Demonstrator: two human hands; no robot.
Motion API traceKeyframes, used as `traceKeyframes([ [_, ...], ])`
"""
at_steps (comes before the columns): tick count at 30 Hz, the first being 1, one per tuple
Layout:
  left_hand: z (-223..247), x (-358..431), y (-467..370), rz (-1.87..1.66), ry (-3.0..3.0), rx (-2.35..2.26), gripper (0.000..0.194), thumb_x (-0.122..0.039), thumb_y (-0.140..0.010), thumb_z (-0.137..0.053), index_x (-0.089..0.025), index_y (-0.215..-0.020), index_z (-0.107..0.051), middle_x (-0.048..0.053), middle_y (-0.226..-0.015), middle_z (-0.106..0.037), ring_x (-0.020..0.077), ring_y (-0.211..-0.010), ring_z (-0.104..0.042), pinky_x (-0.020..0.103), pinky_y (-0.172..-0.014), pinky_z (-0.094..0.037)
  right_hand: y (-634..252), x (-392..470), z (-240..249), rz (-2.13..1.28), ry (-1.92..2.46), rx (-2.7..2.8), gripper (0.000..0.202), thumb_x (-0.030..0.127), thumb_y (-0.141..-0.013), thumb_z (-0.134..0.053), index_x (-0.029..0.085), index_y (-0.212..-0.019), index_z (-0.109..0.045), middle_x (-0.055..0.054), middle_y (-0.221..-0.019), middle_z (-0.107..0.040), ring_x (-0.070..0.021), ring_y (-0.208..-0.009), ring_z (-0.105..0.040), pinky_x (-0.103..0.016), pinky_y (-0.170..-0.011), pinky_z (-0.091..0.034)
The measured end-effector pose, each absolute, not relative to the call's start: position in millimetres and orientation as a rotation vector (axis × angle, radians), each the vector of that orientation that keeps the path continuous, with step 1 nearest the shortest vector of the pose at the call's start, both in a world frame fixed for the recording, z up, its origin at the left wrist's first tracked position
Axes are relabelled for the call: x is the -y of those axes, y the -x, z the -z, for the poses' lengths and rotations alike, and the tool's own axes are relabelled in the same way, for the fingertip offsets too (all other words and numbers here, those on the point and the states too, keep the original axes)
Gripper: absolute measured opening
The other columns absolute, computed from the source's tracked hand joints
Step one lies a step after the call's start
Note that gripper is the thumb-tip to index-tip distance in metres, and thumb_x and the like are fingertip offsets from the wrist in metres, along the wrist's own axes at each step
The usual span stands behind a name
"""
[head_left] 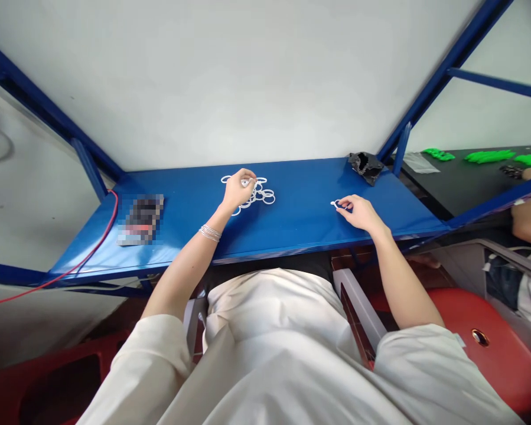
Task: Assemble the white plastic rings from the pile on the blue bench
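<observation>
Several thin white plastic rings lie in a loose, overlapping pile on the blue table, near its middle. My left hand is over the pile's left side, fingers curled in a pinch. A white piece shows between its thumb and fingers; it looks like one of the rings, partly hidden. Off to the right, just above the table, my right hand pinches a single white ring with a small tab on it, between thumb and fingertips.
A crumpled black bag sits at the back right corner. On the left lies a blurred-out flat object beside a red cable. Blue frame bars flank the table. At right, a black table holds green pieces, near another person's arm.
</observation>
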State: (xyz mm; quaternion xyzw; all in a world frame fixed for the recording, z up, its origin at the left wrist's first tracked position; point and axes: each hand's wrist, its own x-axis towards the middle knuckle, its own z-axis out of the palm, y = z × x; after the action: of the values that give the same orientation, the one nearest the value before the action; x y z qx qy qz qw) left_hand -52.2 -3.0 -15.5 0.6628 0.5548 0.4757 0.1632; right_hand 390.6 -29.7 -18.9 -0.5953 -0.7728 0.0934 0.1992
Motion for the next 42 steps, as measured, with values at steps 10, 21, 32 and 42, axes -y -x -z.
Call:
traceKeyframes([
  [10, 16, 6, 38, -1.373, -1.993, -1.002, 0.080, -0.086, -0.106, -0.049, -0.035, -0.167, -0.056, 0.013, -0.181, -0.053, 0.0405, -0.169, -0.047, 0.064, -0.137, -0.040, -242, 8, -1, -0.598, 1.040, 2.043, 0.029, 0.033, -0.104, -0.072, 0.020, -0.128, -0.082, -0.015, -0.129, -0.081, -0.0288, -0.107, -0.079, -0.046, -0.096, -0.068],
  [21, -2, 8, 50, -1.567, -1.411, -0.781, 0.090, -0.097, -0.103, -0.030, -0.039, -0.163, -0.064, 0.007, -0.181, -0.054, 0.0404, -0.159, -0.060, 0.049, -0.118, -0.060, -73, -20, 4, -0.874, 0.742, 1.839, 0.029, 0.029, -0.104, -0.071, 0.023, -0.131, -0.075, -0.013, -0.134, -0.079, -0.0276, -0.111, -0.079, -0.047, -0.104, -0.068],
  [32, 5, 0, 53, -1.574, -1.232, -0.873, 0.091, -0.097, -0.097, -0.048, -0.018, -0.122, -0.086, 0.022, -0.137, -0.083, 0.0384, -0.134, -0.078, 0.052, -0.119, -0.060, -59, -19, 7, -0.799, 0.847, 1.834, 0.007, 0.018, -0.100, -0.070, 0.022, -0.102, -0.075, -0.008, -0.109, -0.087, -0.0268, -0.101, -0.083, -0.043, -0.102, -0.067],
  [42, 7, 2, 49, -1.591, -1.252, -0.910, 0.090, -0.098, -0.096, -0.046, -0.021, -0.119, -0.086, 0.020, -0.142, -0.082, 0.0403, -0.143, -0.073, 0.058, -0.130, -0.052, -60, -14, 11, -0.702, 0.885, 1.876, 0.015, 0.010, -0.100, -0.063, 0.021, -0.100, -0.072, -0.008, -0.106, -0.085, -0.0278, -0.100, -0.080, -0.044, -0.103, -0.064],
])
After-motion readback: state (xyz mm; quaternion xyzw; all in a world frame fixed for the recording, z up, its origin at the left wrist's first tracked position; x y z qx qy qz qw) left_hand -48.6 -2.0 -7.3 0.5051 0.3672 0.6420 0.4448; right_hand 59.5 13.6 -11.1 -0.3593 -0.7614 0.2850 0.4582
